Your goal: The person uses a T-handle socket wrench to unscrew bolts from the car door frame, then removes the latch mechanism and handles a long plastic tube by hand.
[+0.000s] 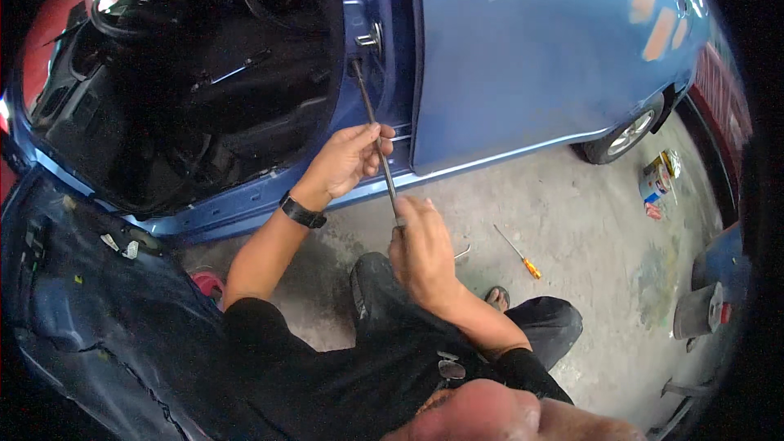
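Observation:
I crouch beside a blue car (523,65) whose front door stands open. A long thin dark metal rod (372,118) runs from the door pillar (369,41) down toward me. My left hand (347,159), with a black watch on its wrist, grips the rod near its middle. My right hand (420,249) is closed around the rod's lower end. The rod's upper tip sits against the pillar near a round metal fitting (374,35).
The dark car interior with steering wheel (131,8) lies upper left. The open door's inner panel (73,310) fills the lower left. On the concrete floor lie an orange-handled screwdriver (518,252) and a paint can (656,180). A rear wheel (629,132) is at right.

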Demonstrator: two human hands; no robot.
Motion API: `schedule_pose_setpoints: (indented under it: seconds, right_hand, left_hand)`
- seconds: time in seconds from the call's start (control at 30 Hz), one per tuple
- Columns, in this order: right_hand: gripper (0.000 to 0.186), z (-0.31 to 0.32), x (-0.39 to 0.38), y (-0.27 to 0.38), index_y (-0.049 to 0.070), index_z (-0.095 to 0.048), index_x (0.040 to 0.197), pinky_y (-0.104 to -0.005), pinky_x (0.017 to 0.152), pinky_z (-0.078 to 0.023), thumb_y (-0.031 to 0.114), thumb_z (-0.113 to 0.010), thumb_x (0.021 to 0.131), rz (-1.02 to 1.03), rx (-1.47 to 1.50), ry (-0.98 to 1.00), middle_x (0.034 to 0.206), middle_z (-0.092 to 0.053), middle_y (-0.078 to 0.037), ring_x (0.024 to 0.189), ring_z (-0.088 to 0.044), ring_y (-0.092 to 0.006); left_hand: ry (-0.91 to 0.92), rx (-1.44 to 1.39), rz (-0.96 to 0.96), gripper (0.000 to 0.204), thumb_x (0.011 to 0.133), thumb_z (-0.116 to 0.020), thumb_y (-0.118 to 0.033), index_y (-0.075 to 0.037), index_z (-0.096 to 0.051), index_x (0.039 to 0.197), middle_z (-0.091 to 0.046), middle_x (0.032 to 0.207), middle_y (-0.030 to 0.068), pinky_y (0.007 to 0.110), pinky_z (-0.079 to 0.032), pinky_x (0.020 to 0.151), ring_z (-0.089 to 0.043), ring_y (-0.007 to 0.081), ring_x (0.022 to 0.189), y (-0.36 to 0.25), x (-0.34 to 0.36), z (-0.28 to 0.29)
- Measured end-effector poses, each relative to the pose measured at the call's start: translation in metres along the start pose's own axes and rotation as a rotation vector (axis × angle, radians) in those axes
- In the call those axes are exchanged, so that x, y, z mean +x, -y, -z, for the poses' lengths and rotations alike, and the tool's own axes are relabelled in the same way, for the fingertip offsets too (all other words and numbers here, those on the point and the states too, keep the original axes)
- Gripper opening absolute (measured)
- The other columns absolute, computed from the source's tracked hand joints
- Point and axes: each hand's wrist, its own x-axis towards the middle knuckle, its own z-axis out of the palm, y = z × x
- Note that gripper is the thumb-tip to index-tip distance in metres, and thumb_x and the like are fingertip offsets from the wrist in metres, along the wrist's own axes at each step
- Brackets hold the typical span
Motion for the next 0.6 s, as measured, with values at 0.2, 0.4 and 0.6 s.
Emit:
schedule_pose_setpoints:
  seconds: [0.2,0.4,0.6]
  right_hand:
    - [0.042,0.007,0.006,0.014,0.001,-0.059,0.122,-0.0669,0.101,-0.034,0.017,-0.060,0.084,0.343,-0.519,0.209,0.127,-0.053,-0.019,0.132,-0.047,-0.0372]
    - [0.057,0.018,-0.061,-0.004,-0.002,-0.049,0.130,-0.0444,0.095,-0.047,0.013,-0.074,0.082,-0.538,0.726,-0.024,0.113,-0.060,-0.018,0.110,-0.061,-0.0276]
    - [0.047,-0.005,0.007,0.001,-0.002,-0.048,0.130,-0.0391,0.089,-0.050,0.005,-0.065,0.086,-0.287,0.291,-0.080,0.103,-0.061,-0.016,0.096,-0.063,-0.0300]
  left_hand:
    - [0.005,-0.054,-0.018,0.027,0.103,-0.053,-0.029,-0.004,-0.063,0.105,-0.065,0.081,0.0001,0.018,-0.041,0.048,-0.051,0.0044,0.056,0.009,0.017,0.004]
    - [0.004,-0.068,-0.011,0.026,0.102,-0.054,-0.031,-0.006,-0.062,0.102,-0.062,0.081,-0.0011,0.017,-0.040,0.048,-0.049,0.0033,0.056,0.011,0.012,0.002]
    - [0.020,-0.107,-0.023,0.027,0.103,-0.052,-0.030,-0.005,-0.062,0.105,-0.063,0.082,-0.0019,0.017,-0.041,0.051,-0.051,0.0034,0.059,0.003,0.012,0.002]
